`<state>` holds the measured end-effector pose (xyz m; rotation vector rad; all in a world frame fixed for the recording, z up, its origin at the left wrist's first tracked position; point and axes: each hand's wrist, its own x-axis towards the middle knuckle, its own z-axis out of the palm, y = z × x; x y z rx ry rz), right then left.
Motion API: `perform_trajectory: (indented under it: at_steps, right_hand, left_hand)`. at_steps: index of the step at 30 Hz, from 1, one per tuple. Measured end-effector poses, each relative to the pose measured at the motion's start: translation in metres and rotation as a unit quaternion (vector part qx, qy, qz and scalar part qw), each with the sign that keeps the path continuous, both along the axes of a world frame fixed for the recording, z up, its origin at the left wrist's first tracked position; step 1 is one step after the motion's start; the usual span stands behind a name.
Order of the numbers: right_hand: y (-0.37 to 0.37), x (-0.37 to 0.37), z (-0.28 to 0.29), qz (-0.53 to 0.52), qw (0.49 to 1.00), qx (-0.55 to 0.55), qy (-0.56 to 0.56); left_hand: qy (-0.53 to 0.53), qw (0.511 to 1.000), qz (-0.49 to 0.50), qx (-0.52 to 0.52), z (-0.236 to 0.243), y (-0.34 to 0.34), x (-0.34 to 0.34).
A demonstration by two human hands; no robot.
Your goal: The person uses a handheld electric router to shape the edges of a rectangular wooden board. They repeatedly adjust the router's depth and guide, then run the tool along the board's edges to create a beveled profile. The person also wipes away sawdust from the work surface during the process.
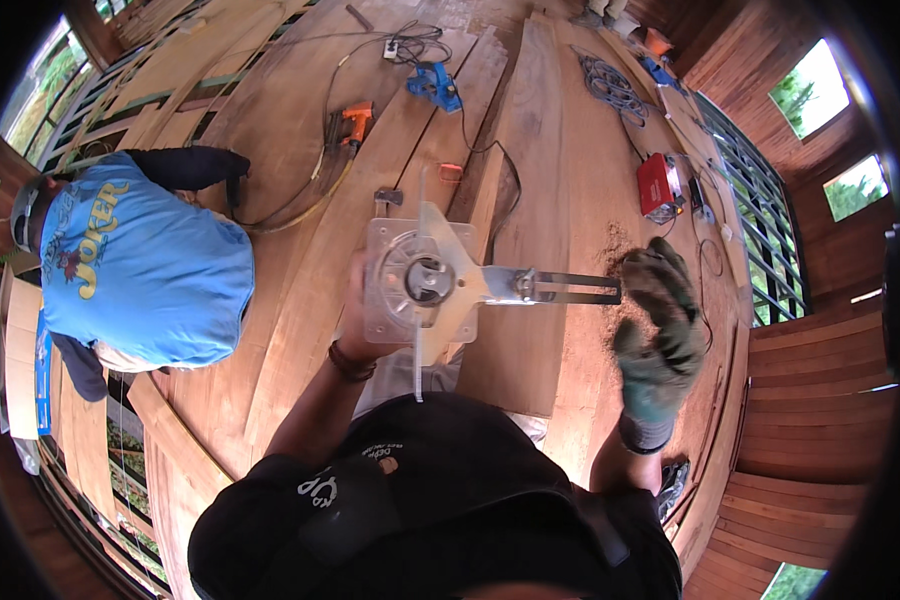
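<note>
My left hand grips a tool with a clear square base plate from underneath, its fingers mostly hidden by it. The tool has a round central opening, a pale bracket across the plate and a slotted metal arm reaching to the right. My right hand, in a grey-green work glove, is just right of the arm's end with its fingers curved and apart, holding nothing that I can see. Sawdust lies on the boards beside it.
A co-worker in a blue shirt bends at the left. Wooden boards carry an orange power tool, a blue power tool, cables and a red machine. Gaps between joists show at the lower left.
</note>
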<state>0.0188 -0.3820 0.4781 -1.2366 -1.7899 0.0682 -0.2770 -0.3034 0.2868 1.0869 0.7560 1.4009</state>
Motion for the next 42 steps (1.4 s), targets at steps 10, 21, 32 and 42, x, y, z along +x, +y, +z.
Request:
perform_trajectory:
  at_steps: [10,21,32,42]
  right_hand:
    - [0.003,-0.061,-0.020,0.034,0.975,0.013,-0.218]
    - [0.005,-0.058,-0.024,-0.025,0.967,0.046,-0.250]
    - [0.022,-0.073,-0.022,-0.063,0.968,0.070,-0.232]
    - [0.057,-0.083,-0.015,-0.038,0.970,-0.018,-0.238]
  left_hand:
    - [-0.067,0.988,-0.016,-0.139,-0.028,-0.018,0.001]
    - [-0.068,0.988,-0.040,-0.136,-0.014,-0.016,0.011]
    - [-0.095,0.982,-0.070,-0.149,-0.001,-0.006,0.003]
    - [-0.033,0.998,-0.054,-0.003,0.013,0.026,-0.005]
